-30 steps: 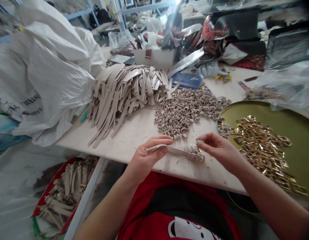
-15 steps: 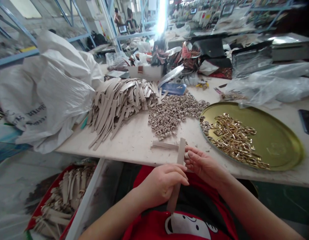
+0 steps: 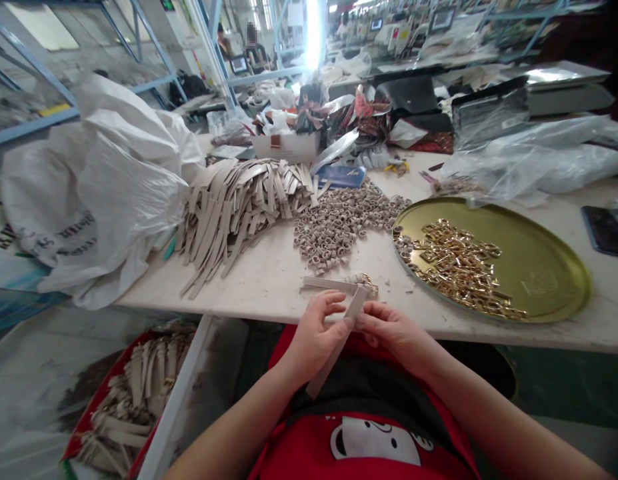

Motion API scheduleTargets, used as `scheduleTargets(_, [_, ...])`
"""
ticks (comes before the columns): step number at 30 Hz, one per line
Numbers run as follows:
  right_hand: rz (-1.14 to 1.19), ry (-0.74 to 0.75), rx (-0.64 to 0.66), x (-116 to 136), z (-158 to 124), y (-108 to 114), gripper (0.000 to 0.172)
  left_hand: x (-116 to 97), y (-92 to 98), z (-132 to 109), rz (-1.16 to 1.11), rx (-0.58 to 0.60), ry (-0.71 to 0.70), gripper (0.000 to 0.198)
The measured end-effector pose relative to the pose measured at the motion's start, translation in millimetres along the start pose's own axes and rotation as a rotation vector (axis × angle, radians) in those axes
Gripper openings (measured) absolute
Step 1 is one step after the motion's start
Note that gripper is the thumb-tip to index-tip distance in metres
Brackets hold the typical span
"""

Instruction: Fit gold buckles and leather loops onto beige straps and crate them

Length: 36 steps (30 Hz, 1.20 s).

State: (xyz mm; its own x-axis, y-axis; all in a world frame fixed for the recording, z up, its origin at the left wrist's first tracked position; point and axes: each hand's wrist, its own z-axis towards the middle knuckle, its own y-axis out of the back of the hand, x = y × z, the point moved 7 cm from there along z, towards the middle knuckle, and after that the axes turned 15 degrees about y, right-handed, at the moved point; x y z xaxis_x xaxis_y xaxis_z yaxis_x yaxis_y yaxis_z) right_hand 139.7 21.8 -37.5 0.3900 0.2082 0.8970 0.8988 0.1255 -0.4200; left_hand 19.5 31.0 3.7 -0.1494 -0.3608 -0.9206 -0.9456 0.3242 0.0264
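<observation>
Left of the tray [image 3: 549, 270], the left hand's [image 3: 316, 333] fingers hold a strap [image 3: 333, 360]; the right hand's [image 3: 393, 330] fingers narrow against it, their grip unclear. Buckles [image 3: 459, 263] lie on the tray.

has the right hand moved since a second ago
Yes, toward the body: a second ago the right hand was farther in over the tabletop; judged against the table edge, it is now close to that edge.
</observation>
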Motion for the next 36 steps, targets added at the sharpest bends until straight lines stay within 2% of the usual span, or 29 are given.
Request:
scheduleTargets(3, [-0.044,0.036,-0.058,0,1,6,0.023,16,-9.9,13,0.047,0.127,0.186,0.031])
scheduleTargets(7, [0.091,-0.011,-0.215,-3,5,20,0.029,19,-3.4,19,0.088,0.103,0.205,0.023])
scheduleTargets(10, [0.182,-0.022,-0.274,-3,10,23,0.023,20,-6.5,21,0.170,0.122,0.213,0.026])
scheduleTargets(13, [0.222,-0.017,-0.272,-6,17,20,0.019,19,-8.0,27,0.279,0.063,0.186,0.030])
scheduleTargets(16, [0.162,-0.032,-0.270,-12,20,24,0.020,19,-6.8,34,0.328,0.002,0.176,0.030])
scheduleTargets(22, [-0.071,0.035,-0.226,-11,21,36,0.029,17,-10.1,40,0.394,0.037,0.140,0.034])
scheduleTargets(24, [-0.113,0.030,-0.195,-10,21,35,0.034,13,-10.3,40,0.480,0.020,0.100,0.033])
scheduleTargets(30, [-0.148,0.048,-0.180,-10,17,33,0.032,8,-9.3,33,0.811,-0.085,-0.047,0.025])
scheduleTargets(33, [-0.172,0.046,-0.160,-12,12,32,0.029,10,-11.8,28,0.849,-0.047,-0.052,0.027])
scheduleTargets(36, [-0.393,0.153,-0.134,-3,6,32,0.023,11,-15.6,22,0.880,-0.004,-0.046,0.029])
